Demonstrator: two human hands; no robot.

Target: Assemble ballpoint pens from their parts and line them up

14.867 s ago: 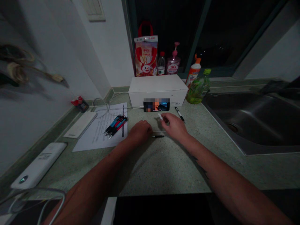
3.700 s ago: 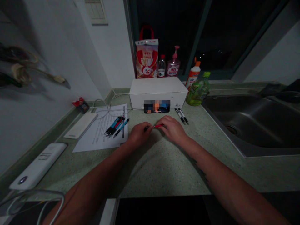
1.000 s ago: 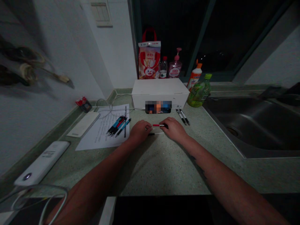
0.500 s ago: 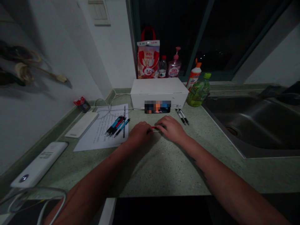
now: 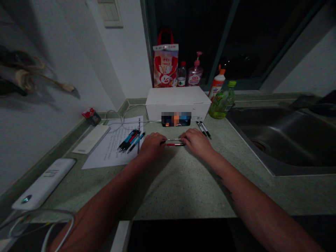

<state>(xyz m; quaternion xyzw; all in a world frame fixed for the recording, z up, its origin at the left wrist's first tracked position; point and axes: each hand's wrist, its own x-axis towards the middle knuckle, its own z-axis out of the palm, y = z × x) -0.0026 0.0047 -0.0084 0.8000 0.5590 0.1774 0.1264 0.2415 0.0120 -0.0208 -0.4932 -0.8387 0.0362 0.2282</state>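
Observation:
My left hand is closed, with a small black pen part at its fingertips. Facing it, my right hand pinches the right end of a thin pale rod that looks like a pen refill. Just nearer to me, a red pen barrel with a dark right end lies across the gap between the hands. Its ends come close to the fingers of both; whether either grips it is hard to tell. Both hands are low over the speckled green countertop.
Several blue, red and black pens lie on a printed sheet at left. Two white-and-black pens lie at right, near a phone leaning on a white box. A sink is far right; a white power strip is left.
My hands have drawn apart sideways, the left one to the left and the right one to the right. More of the red barrel shows, and the pale rod is now on its far side.

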